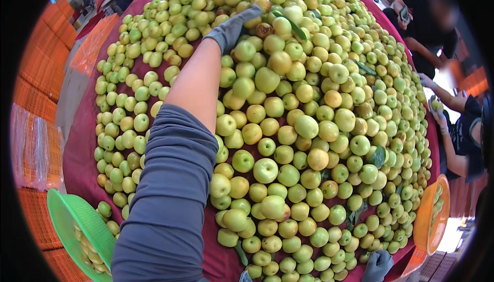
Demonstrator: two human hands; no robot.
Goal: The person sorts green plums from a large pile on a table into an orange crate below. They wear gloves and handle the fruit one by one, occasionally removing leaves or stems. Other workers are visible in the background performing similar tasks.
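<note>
A wide heap of yellow-green fruits [266,170], which look like jujubes, covers a dark red cloth [83,158]. My left hand [237,25], in a grey glove, stretches far across the heap from the lower left. Its fingertips touch a reddish-brown fruit [263,4]; whether they grip it is hidden. Close by lies a fruit with a dark brown blemish [264,30], beside a long green leaf [297,29]. At the bottom right edge, my right hand [378,266], also grey-gloved, is curled by the nearest fruits. Its palm side cannot be seen.
A green plastic colander [87,220] holding fruits tilts at lower left; an orange basket [422,216] with fruits stands at right. Orange crates [38,85] are stacked at left. Across the right edge, a co-worker's gloved hand [438,114] holds fruit; another person [428,23] is beyond.
</note>
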